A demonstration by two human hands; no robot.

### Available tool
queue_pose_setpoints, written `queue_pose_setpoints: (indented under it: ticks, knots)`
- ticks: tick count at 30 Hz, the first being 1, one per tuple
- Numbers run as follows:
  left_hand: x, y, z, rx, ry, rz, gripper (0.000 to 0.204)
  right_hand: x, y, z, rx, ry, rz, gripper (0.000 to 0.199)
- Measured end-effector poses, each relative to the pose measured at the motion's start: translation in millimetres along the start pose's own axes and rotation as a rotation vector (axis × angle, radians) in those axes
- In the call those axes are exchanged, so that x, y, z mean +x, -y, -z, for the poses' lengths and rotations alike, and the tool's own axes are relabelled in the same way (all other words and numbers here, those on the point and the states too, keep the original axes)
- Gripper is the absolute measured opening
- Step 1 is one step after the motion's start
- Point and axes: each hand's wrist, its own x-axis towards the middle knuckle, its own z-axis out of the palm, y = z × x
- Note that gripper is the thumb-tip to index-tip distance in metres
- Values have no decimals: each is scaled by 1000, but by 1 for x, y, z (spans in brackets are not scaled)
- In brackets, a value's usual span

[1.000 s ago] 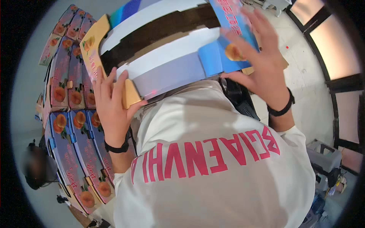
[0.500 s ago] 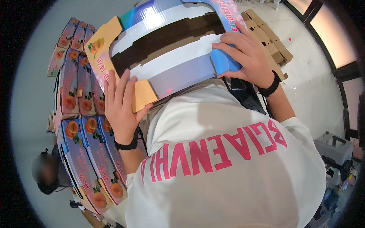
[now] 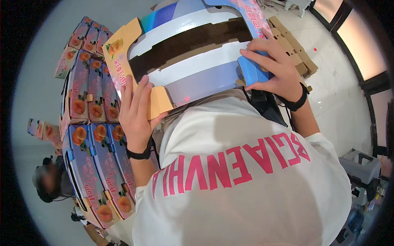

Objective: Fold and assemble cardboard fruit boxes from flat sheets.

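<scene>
A printed cardboard box point(image 3: 201, 84), blue, purple and yellow with fruit pictures, is in front of my body. Its folded flaps leave a long gap that shows dark brown cardboard inside. At the left near corner, my left hand point(image 3: 137, 117) grips the box, thumb by the yellow corner flap point(image 3: 159, 104) and fingers along the outer side. My right hand point(image 3: 281, 71) grips the opposite near corner, its fingers over the blue corner flap point(image 3: 250, 71). Both wrists wear black bands.
Stacked fruit-printed boxes point(image 3: 98, 164) stand in rows at my left. Beyond them is a person point(image 3: 47, 178) in dark clothing, near another printed carton point(image 3: 43, 129). Flat brown cardboard point(image 3: 291, 47) lies on the floor at the far right; grey plastic equipment point(image 3: 361, 170) stands at the right.
The box and both my hands have shifted slightly to the right in view, the grip unchanged. A printed carton has come into sight near the person at the left.
</scene>
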Motion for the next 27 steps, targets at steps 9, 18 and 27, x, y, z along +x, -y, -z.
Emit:
queue_pose_setpoints:
  ticks: [9, 18, 27]
  knots:
    - [-3, -1, 0, -167, -70, 90, 86, -4, 8, 7, 22, 75, -54, 80]
    - [12, 15, 69, -390, 31, 217, 43, 36, -57, 36, 44, 81, -223, 90]
    - [101, 73, 45, -206, -71, -26, 71, 112, -100, -18, -65, 301, -203, 84]
